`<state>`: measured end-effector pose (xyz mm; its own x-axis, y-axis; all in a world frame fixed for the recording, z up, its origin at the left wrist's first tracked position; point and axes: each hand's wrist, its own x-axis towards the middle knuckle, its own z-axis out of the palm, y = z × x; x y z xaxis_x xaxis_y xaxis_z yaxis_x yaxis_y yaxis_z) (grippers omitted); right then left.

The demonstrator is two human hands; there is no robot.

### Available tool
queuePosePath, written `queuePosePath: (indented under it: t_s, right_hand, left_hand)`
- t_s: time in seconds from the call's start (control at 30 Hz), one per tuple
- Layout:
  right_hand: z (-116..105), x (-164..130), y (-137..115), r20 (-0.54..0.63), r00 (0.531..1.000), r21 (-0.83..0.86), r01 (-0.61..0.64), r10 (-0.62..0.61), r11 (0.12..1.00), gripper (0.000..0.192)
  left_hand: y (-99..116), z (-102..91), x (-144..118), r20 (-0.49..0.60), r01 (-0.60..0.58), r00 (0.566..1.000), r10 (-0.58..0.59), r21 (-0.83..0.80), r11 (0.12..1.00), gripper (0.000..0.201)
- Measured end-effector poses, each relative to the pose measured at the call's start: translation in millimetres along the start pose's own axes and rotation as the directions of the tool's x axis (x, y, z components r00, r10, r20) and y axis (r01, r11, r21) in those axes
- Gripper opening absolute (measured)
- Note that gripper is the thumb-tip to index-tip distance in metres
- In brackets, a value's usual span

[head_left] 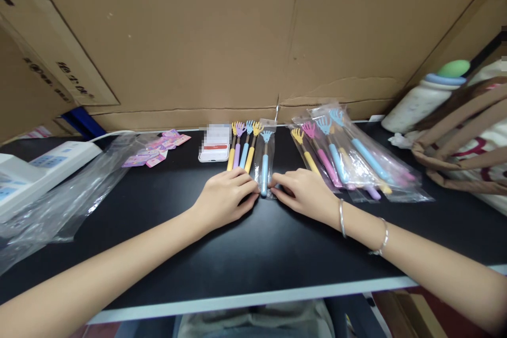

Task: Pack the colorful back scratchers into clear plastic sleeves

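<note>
A blue back scratcher (265,166) lies in a clear plastic bag (258,156) on the black table, claw end pointing away. My left hand (226,196) is closed at the bag's lower left edge, thumb and fingertips together. At the lower right edge, my right hand (304,195) pinches the film the same way. Left of the bag, several unbagged scratchers lie side by side, among them a purple back scratcher (237,154) and a yellow back scratcher (250,158). To the right spreads a pile of bagged scratchers (340,156) in yellow, pink and blue.
Empty plastic bags (85,190) and a white power strip (51,169) lie on the left. Pink cards (160,149) and a white phone-like device (214,154), partly blurred, sit behind. A bottle (420,100) and a brown-strapped bag (475,137) stand right. Cardboard (198,37) walls the back.
</note>
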<state>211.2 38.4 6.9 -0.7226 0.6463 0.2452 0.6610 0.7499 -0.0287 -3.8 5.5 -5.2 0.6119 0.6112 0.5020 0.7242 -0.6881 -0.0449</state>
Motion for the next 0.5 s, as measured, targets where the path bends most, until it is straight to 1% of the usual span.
queuePosePath:
  t_s: [0.17,0.33,0.5]
  right_hand:
    - [1.4,0.7,1.0,0.013,1.0,-0.02,0.022,-0.021,1.0,0.019]
    - [1.1,0.6,0.7,0.012,1.0,-0.013,0.005,-0.005,1.0,0.014]
    - [-0.7,0.1,0.6,0.026,1.0,0.026,-0.018,0.017,1.0,0.013]
  left_hand:
    - [0.4,-1.7,0.4,-0.004,0.006,1.0,-0.005,0.038,0.999,0.016]
    - [0.5,-2.8,1.4,-0.025,0.013,1.0,-0.012,0.051,0.999,0.016]
    - [1.3,-2.3,2.5,-0.042,-0.005,0.999,0.008,0.054,0.999,0.015]
